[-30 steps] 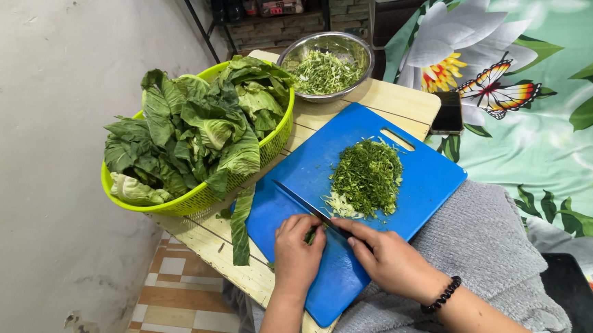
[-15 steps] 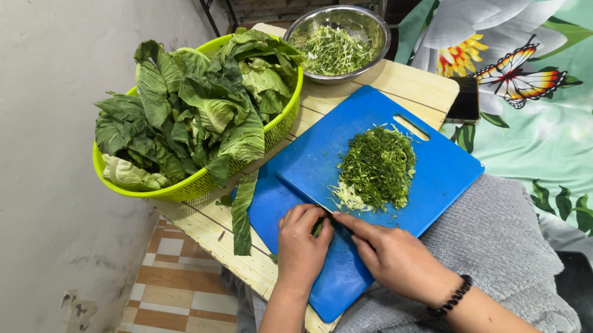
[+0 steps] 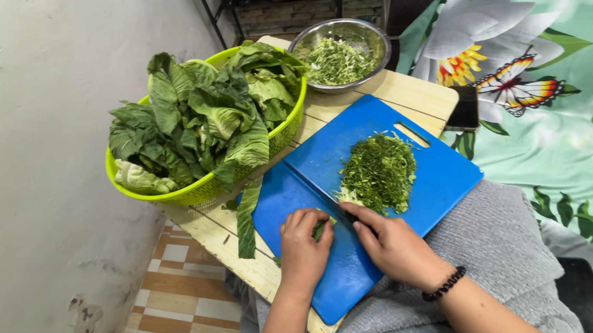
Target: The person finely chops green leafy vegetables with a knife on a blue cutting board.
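Left grip (image 3: 303,241) clamped on leaf roll (image 3: 318,229); right grip (image 3: 389,242) clamped on knife (image 3: 335,203), blade crossing roll's end.

A cutting board (image 3: 440,175) lies on a table (image 3: 410,98), shredded greens (image 3: 378,171) heaped on it. Left of it sits a basket (image 3: 281,135) of leaves (image 3: 203,120). A bowl (image 3: 380,38) stands at the far edge, a phone (image 3: 466,108) right of it.
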